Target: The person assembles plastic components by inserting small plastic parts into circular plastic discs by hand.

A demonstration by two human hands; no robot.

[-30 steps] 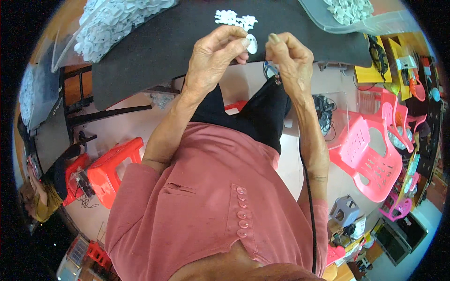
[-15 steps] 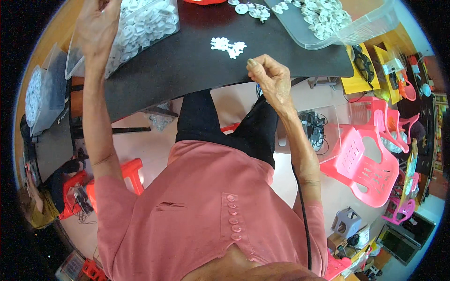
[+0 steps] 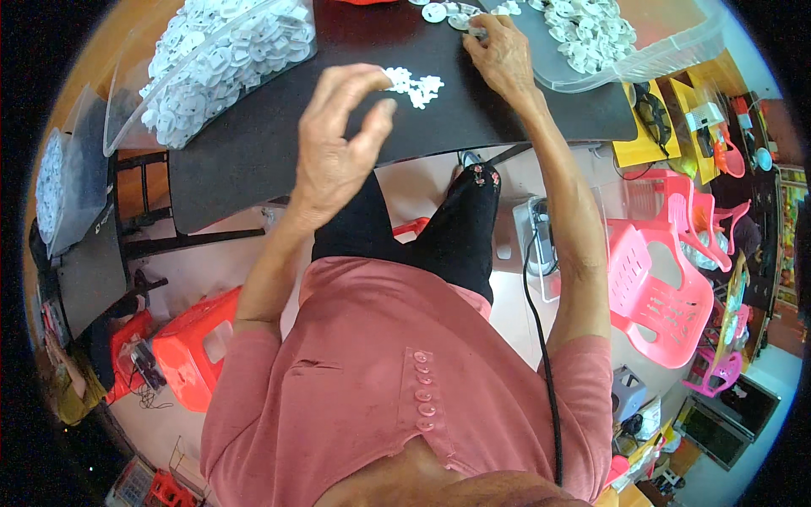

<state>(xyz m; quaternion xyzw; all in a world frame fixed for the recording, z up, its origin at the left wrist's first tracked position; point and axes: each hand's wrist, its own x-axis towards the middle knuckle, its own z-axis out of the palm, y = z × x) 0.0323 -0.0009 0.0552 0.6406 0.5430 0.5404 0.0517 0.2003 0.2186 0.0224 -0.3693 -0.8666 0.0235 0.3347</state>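
Observation:
My left hand (image 3: 342, 144) is over the dark table, its thumb and fingers spread apart and holding nothing. Its fingertips reach the left edge of a cluster of small white plastic pieces (image 3: 420, 89). Farther right, my right hand (image 3: 504, 63) is at a loose group of white plastic discs (image 3: 435, 13), with thumb and forefinger closed on a white disc (image 3: 479, 33) partly hidden by the fingers. A clear bin (image 3: 127, 127) heaped with white round parts (image 3: 228, 68) stands to the left. At the far right, a clear tray (image 3: 583, 83) holds more white discs (image 3: 587, 34).
The table (image 3: 279, 122) has its near edge just above my knees. A red object (image 3: 363, 2) shows at the far edge. Another clear container (image 3: 80, 182) stands left. A red stool (image 3: 198, 346) and pink chairs (image 3: 655, 296) are on the floor. A black cable (image 3: 541, 355) hangs beside my right arm.
My left hand has moved from the left bin to the small white pieces, its fingers apart. My right hand has gone forward from the table's near edge to the loose discs.

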